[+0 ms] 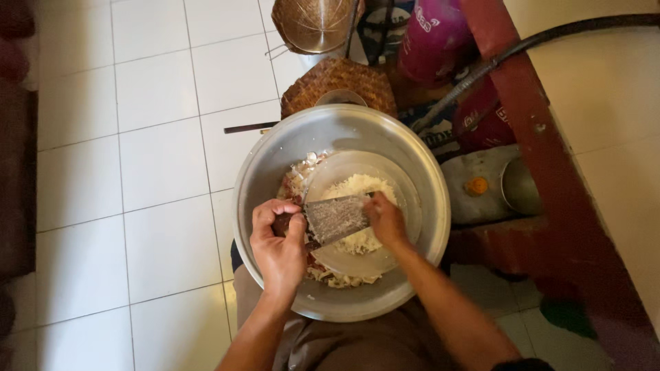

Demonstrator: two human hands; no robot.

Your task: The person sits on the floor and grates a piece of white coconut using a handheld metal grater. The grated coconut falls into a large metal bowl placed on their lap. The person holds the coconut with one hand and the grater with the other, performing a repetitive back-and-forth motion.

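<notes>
While the left hand [278,247] curls its fingers [265,209] around a small dark brown piece [281,223] and presses it against the top of a flat grey metal grater [337,218], the right hand [385,220] grips the grater's far edge, its fingers clenched on the metal. The grater lies tilted across a shallow round metal plate [405,185], which carries a heap of pale white shreds [359,187] above and below the grater. The plate sits inside a large round silver metal basin [344,130] resting on the person's lap, and around the plate, on the basin's bottom, lie pinkish-white scraps of peel [297,182]. Both forearms reach in from the lower edge of the view.

Just beyond the basin stands a brown woven basket [340,81], and past it hangs a round metal strainer [313,24]. A dark flat handle [251,127] pokes out from behind the basin on the left. To the right are a pink gas cylinder [433,38], a black hose [550,38] running along a dark red wooden beam [543,151], and a grey metal lid with an orange knob [476,185]. The floor [137,172] is laid with white square tiles.
</notes>
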